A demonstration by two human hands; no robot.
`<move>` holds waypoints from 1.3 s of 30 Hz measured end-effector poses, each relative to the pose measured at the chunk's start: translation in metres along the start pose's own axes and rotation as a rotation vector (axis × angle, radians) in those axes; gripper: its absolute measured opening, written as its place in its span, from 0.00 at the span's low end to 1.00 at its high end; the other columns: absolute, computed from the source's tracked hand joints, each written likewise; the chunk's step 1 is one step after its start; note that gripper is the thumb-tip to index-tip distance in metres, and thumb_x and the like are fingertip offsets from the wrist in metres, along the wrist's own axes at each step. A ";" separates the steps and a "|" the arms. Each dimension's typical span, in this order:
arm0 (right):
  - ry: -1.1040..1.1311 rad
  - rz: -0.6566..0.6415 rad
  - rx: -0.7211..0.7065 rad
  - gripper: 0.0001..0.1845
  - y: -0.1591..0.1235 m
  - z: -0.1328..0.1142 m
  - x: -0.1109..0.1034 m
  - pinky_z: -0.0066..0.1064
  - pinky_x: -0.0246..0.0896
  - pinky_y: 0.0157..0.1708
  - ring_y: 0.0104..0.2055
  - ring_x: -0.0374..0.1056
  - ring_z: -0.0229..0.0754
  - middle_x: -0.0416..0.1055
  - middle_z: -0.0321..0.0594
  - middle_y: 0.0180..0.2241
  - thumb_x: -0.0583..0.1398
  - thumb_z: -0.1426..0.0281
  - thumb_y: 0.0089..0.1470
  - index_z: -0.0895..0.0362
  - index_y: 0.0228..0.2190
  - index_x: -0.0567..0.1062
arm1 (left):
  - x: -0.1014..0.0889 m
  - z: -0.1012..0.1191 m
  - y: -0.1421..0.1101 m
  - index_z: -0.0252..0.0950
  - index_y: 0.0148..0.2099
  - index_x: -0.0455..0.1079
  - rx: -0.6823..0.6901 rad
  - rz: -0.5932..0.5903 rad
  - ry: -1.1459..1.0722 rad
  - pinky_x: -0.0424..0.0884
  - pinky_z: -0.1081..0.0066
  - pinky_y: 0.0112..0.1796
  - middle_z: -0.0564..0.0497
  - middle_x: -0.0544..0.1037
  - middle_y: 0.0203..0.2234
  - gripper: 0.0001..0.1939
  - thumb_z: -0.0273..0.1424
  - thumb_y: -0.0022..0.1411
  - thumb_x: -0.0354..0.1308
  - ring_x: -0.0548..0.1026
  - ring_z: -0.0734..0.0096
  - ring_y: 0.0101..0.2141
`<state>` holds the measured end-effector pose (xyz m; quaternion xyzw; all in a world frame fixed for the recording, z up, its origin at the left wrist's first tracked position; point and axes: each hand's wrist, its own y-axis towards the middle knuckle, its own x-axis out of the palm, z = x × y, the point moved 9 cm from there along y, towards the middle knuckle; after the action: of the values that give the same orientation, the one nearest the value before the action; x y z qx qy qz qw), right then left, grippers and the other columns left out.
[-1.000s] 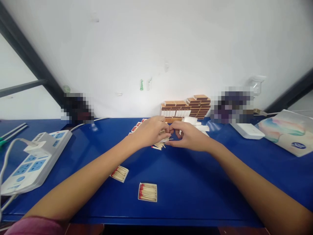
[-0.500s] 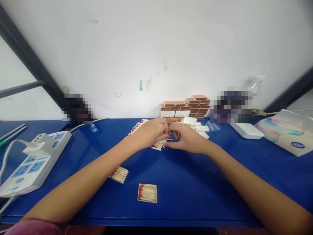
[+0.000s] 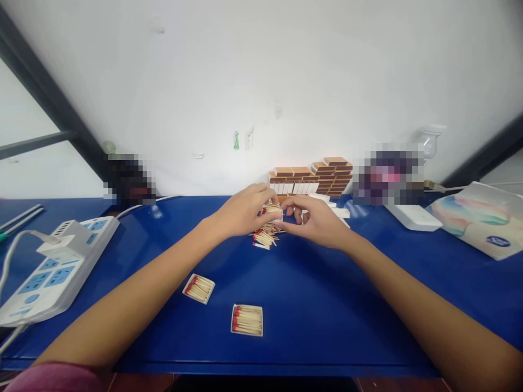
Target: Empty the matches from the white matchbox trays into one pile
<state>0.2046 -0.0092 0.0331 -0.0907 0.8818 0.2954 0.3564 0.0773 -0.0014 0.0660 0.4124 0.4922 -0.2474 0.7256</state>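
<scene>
My left hand [image 3: 248, 211] grips a small white matchbox tray [image 3: 279, 217] filled with red-tipped matches [image 3: 270, 209]. Thumb and fingers of my right hand [image 3: 314, 220] curve around the tray's right end and appear to touch its corners. Below the tray, a loose pile of matches [image 3: 265, 238] lies on the blue table [image 3: 310, 305]. Nearer to me rest two filled trays, a tilted matchbox tray [image 3: 198, 288] and a straighter matchbox tray [image 3: 247, 320]. Just behind my right hand are white empty trays [image 3: 340, 212], partly hidden.
Stacked brown matchboxes [image 3: 312, 179] stand against the white wall. A white power strip [image 3: 61, 272] with cables lies at the left. On the right are a white box-shaped device [image 3: 413, 216] and a tissue pack [image 3: 482, 220]. Two blurred patches flank the back edge.
My hands have drawn slightly apart, so the matches in the held tray show more. My left forearm has shifted up and left, uncovering the tilted tray. My right fingers have opened somewhat.
</scene>
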 end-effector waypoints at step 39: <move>-0.066 0.236 0.123 0.15 -0.003 0.013 0.009 0.35 0.58 0.30 0.26 0.64 0.42 0.73 0.39 0.25 0.63 0.56 0.61 0.55 0.31 0.79 | 0.022 -0.025 -0.008 0.44 0.72 0.55 0.062 -0.108 0.112 0.63 0.54 0.58 0.40 0.67 0.60 0.53 0.40 0.49 0.77 0.63 0.48 0.61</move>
<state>0.2067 -0.0032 0.0180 0.0455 0.8905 0.2835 0.3528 0.0672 0.0162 0.0390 0.4207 0.5455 -0.2782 0.6694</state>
